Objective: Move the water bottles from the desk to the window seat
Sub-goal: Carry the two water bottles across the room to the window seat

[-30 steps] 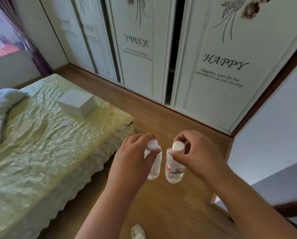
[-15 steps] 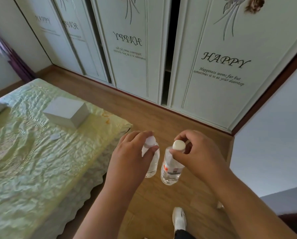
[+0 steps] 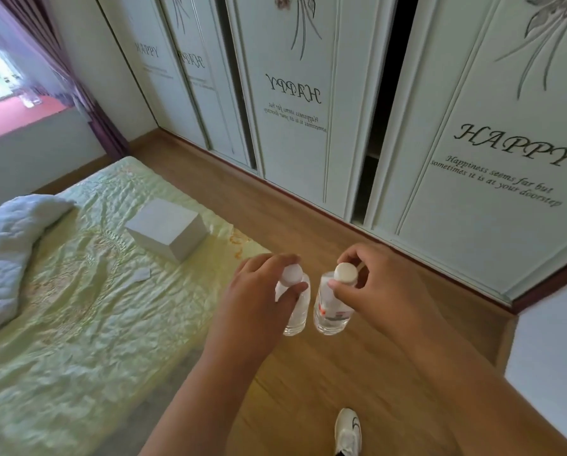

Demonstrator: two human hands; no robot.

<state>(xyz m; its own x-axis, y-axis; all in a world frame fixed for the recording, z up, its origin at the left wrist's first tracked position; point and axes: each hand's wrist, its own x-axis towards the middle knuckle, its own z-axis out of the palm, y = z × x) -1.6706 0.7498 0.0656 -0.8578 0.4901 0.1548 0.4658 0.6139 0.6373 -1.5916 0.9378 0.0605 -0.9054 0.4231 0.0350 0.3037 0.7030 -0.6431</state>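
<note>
I carry two small clear water bottles with white caps, hanging upright over the wooden floor. My left hand (image 3: pixel 259 291) pinches the left bottle (image 3: pixel 296 311) by its neck just under the cap. My right hand (image 3: pixel 381 291) pinches the right bottle (image 3: pixel 331 311), which has a red and white label, at its cap. The two bottles hang side by side, almost touching. The window seat (image 3: pixel 15 116), a pink ledge under the window, lies at the far left, with small clear things standing on it.
A bed (image 3: pixel 88 307) with a pale green cover fills the left; a white box (image 3: pixel 167 228) and a white quilt (image 3: pixel 9 245) lie on it. White wardrobe doors (image 3: pixel 473 153) line the far wall. A purple curtain (image 3: pixel 78 90) hangs by the window. My white shoe (image 3: pixel 348 432) shows below.
The view has swung left, so the window, the pink ledge and the quilt show again. Both hands keep the same hold on the bottles. My foot has stepped forward.
</note>
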